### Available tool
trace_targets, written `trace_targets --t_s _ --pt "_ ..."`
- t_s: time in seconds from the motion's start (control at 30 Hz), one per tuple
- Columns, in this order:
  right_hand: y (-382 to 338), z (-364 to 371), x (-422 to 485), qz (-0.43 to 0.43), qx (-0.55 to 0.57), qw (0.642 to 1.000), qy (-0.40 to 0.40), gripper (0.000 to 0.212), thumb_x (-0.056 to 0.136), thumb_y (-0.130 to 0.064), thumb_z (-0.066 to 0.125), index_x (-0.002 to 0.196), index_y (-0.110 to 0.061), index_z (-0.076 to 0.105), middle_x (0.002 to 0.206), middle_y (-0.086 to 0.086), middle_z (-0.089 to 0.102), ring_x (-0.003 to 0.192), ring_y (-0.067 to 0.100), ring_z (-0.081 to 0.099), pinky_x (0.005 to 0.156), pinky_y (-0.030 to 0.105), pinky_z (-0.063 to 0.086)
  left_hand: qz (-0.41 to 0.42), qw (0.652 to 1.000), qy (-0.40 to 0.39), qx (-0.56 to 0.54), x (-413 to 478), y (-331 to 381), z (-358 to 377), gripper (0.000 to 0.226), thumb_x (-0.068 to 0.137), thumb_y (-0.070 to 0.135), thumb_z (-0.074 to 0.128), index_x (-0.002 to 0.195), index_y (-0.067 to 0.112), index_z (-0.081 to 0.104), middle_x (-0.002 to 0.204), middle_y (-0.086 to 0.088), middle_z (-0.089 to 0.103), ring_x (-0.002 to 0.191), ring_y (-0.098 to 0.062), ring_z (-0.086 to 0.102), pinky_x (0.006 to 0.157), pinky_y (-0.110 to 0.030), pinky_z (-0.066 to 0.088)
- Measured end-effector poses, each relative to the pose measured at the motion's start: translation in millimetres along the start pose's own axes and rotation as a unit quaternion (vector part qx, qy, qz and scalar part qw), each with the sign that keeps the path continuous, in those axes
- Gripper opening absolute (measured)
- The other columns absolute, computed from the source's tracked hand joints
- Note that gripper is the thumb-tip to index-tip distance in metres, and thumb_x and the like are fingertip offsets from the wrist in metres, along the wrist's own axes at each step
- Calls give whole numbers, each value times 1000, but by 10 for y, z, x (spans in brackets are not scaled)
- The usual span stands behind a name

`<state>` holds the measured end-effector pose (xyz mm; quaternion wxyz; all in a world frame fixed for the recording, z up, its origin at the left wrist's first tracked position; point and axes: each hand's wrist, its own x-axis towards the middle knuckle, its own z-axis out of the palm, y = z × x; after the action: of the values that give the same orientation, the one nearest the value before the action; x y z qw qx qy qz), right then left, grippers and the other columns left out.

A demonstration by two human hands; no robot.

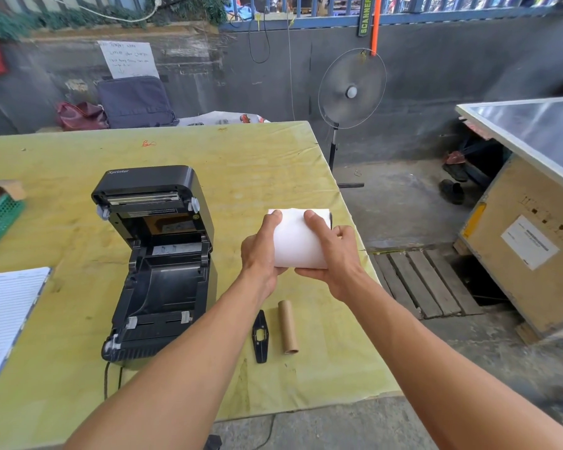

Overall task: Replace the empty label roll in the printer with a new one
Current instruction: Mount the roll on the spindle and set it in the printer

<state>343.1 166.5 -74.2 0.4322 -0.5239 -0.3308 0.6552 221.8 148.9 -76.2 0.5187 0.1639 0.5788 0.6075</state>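
Head view
My hands: left hand [262,251] and right hand [333,258] both closed around the new label roll [294,241], held above the table's right edge for loading
Printer [158,264]: lid open, bay vacant
Empty core [288,326]: set aside beside black holder [260,336], near the front edge

from my end the printer [163,254] reads as matt black plastic (the lid's rim slightly glossy), the new roll [298,241] smooth white paper, the spent core [288,326] dull brown cardboard, the surface [257,164] wrinkled, stained yellow sheeting.
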Motion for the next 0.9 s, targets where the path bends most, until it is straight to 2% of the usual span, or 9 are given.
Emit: trace_targets --t_s 0.2,0.33,0.4,0.5,0.57,0.67,0.8,0.87,0.9 --pt "13 -108 20 -48 14 999 20 63 63 -58 82 92 -20 42 109 5 64 88 27 71 55 44 61 -20 991 -113 73 47 103 -226 62 66 73 66 104 24 68 95 5 73 100 -22 66 85 -46 50" --pt "-17 -186 16 -38 18 999 21 60 66 -56 81 98 -20 46 113 6 62 93 28 69 56 45 61 -14 994 62 90 196 -78 -538 38 86 52 61 97 16 64 93 -2 72 86 -18 68 81 -42 54" --pt "-16 -224 20 -27 20 999 23 64 67 -55 81 108 -17 49 114 6 61 95 29 69 57 45 61 -29 957 140 253 236 -315 -712 21 87 31 68 82 12 62 77 -4 66 67 -20 63 71 -35 55" --pt "-3 -265 40 -10 14 999 28 74 66 -56 81 116 -12 48 118 7 59 98 31 68 59 47 61 -54 864 96 491 180 -704 -862 32 81 31 75 95 14 52 88 -4 56 74 -22 56 55 -28 42" --pt "10 -284 60 -2 2 1000 28 76 66 -57 81 117 -12 47 120 8 59 99 32 68 59 47 61 -42 807 59 586 130 -926 -883 54 78 35 78 112 10 44 106 -7 54 93 -28 58 62 -31 42" --pt "22 -313 94 2 -5 1000 23 76 66 -56 81 118 -12 47 119 8 60 99 31 68 60 47 61 8 754 45 655 111 -1110 -839 51 82 22 73 119 8 40 115 -15 52 100 -33 56 70 -35 46" --pt "23 -347 137 8 -12 1000 19 75 67 -55 81 119 -13 47 120 8 59 99 31 68 61 48 62 -14 799 90 594 156 -1088 -820 34 85 9 69 112 3 48 99 -12 60 82 -27 55 57 -32 41" --pt "6 -358 159 7 -15 1000 16 74 68 -55 81 119 -13 48 120 7 59 99 31 68 61 49 62 2 833 123 539 182 -977 -812 9 88 13 69 90 7 63 89 -11 68 75 -24 58 55 -32 42" --pt "-2 -360 170 7 -18 1000 15 74 68 -55 81 119 -13 48 120 7 59 99 31 68 61 48 62 15 864 147 481 207 -878 -780 13 88 16 70 77 11 65 81 -8 70 70 -23 61 57 -31 46"
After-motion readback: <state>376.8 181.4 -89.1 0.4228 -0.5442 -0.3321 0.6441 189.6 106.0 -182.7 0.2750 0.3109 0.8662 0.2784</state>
